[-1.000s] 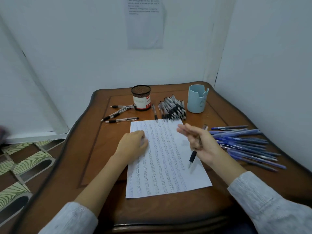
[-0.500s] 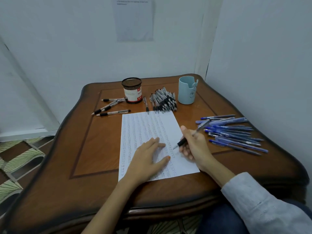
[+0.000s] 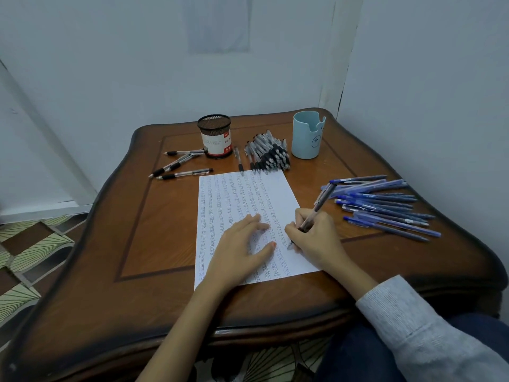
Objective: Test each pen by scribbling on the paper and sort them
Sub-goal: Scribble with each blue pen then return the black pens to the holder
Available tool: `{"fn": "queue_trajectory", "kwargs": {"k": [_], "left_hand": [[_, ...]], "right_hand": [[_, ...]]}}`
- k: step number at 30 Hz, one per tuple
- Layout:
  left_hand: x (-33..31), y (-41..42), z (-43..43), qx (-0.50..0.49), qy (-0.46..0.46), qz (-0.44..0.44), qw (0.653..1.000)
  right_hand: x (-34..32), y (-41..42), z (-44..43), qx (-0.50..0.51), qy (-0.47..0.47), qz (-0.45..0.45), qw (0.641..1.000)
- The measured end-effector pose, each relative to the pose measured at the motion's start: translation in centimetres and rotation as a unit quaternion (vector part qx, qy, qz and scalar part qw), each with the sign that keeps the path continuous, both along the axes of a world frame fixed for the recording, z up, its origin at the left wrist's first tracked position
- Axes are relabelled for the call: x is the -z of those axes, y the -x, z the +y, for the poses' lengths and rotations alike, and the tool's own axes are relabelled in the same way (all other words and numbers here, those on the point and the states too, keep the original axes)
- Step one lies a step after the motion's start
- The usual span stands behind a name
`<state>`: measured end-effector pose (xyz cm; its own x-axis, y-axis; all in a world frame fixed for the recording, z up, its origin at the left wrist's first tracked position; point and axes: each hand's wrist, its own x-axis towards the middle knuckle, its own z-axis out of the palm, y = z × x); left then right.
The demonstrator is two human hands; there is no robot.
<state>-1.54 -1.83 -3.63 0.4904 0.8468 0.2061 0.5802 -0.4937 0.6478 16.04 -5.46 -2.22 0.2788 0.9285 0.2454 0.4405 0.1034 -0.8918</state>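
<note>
Right hand (image 3: 316, 238) has lowered black pen (image 3: 319, 203) tip onto paper (image 3: 234, 194); its fingers (image 3: 295, 230) grip pen; left hand (image 3: 239, 249) flat, straight fingers pressing paper alongside.

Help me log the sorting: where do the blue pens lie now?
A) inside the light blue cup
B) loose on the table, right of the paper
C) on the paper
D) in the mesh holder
B: the blue pens lie heaped on the table, right of the paper.
</note>
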Motion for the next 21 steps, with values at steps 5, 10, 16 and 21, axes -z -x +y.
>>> {"fn": "queue_trajectory", "kwargs": {"k": [5,10,16,21], "left_hand": [[-0.15,-0.10,-0.12,-0.006,0.006,0.000,1.000],[0.05,-0.06,0.01,-0.010,0.002,-0.003,1.000],[-0.02,-0.05,-0.13,-0.013,-0.008,0.002,1.000],[0.03,-0.02,-0.16,-0.016,-0.001,-0.002,1.000]], "right_hand": [[-0.08,-0.03,0.16,-0.004,-0.002,0.020,1.000],[0.06,0.17,0.22,-0.005,0.000,0.004,1.000],[-0.10,0.21,0.31,-0.018,0.018,0.036,0.999],[-0.04,0.04,0.22,-0.013,0.011,0.031,0.999]]}}
